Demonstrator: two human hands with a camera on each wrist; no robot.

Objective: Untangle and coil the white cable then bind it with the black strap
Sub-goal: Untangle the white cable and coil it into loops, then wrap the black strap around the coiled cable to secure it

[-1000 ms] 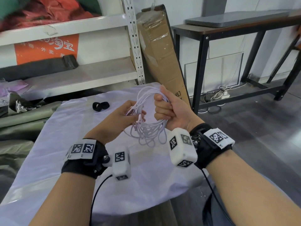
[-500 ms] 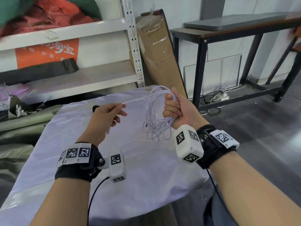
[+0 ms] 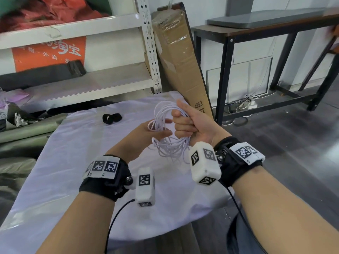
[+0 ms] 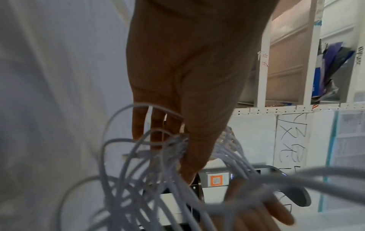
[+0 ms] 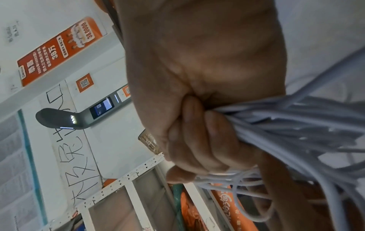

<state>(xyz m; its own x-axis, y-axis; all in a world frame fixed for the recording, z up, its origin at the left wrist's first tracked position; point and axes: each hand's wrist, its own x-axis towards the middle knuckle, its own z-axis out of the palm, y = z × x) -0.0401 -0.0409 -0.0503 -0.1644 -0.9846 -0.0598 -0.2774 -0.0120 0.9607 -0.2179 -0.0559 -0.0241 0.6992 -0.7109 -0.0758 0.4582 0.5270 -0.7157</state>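
The white cable is gathered into a loose coil of several loops above the table. My right hand grips the coil's right side in a fist, palm toward me; the right wrist view shows its fingers curled round the bundled cable. My left hand reaches into the coil from the left and pinches a strand between thumb and fingers. In the left wrist view, loops of the cable cross in front of those fingers. The black strap lies curled on the cloth behind my left hand.
The table is covered by a white cloth. A metal shelf unit stands behind it, with a tall cardboard box leaning beside it. A black-framed side table stands at the right, above a dark floor.
Half a second ago my left hand held a strand pulled out to the left; it has now come back to the coil. My right hand has kept its grip.
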